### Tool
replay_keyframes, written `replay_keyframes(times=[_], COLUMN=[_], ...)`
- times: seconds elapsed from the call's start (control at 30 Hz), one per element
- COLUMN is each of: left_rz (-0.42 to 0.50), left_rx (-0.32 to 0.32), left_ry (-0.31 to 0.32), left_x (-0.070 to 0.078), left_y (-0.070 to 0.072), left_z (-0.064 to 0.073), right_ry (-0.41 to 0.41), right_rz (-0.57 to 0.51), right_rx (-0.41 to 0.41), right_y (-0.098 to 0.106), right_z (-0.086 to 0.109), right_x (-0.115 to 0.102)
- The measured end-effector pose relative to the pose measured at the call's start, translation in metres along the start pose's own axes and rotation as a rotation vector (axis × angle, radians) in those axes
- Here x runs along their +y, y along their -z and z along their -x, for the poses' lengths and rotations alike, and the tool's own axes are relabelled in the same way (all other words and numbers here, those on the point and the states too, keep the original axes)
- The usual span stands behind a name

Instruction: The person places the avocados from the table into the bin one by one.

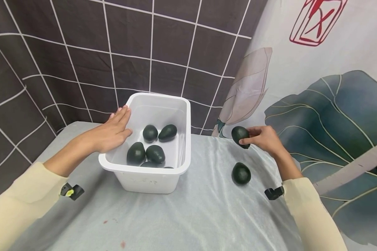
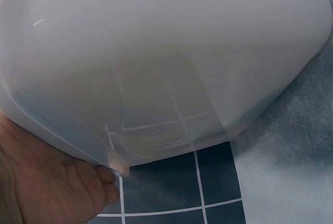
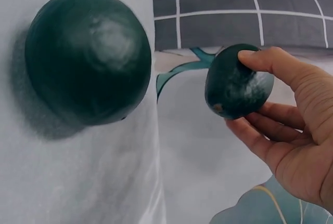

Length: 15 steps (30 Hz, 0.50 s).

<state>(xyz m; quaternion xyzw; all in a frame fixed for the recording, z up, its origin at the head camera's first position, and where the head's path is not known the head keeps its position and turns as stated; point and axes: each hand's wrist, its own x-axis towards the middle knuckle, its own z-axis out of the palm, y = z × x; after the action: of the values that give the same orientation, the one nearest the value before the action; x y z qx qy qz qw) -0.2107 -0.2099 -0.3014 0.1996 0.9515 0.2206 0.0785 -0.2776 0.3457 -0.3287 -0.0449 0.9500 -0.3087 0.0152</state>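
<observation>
Dark green avocados, several of them, lie inside a white plastic tub (image 1: 147, 182), one of them a rounded avocado (image 1: 155, 154) near the front. My left hand (image 1: 111, 134) rests on the tub's left rim with its fingers straight; from the left wrist the palm (image 2: 57, 187) shows beside the tub wall. To the right, my right hand (image 1: 265, 139) pinches an avocado (image 3: 234, 86) between thumb and fingers, near the cloth's back edge. A second avocado (image 1: 241, 173) lies on the cloth just in front of that hand. The tub's front wall partly hides the nearest avocados.
A pale grey-blue cloth (image 1: 207, 209) covers the table. Behind it hangs a dark sheet with a white grid (image 1: 169, 42). A light curtain with large leaf prints (image 1: 320, 115) hangs along the right side, close to my right arm.
</observation>
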Motion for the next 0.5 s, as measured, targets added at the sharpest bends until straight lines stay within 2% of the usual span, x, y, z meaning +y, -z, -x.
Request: replay_keyframes(times=[0.5], left_rz=[-0.004], left_rx=[0.005], left_ry=[-0.002], left_x=[-0.001], left_y=[-0.001], left_z=[-0.001], right_ry=[0.063], right_rz=[-0.026], right_rx=[0.043], right_y=[-0.001], right_z=[-0.006], right_x=[-0.03])
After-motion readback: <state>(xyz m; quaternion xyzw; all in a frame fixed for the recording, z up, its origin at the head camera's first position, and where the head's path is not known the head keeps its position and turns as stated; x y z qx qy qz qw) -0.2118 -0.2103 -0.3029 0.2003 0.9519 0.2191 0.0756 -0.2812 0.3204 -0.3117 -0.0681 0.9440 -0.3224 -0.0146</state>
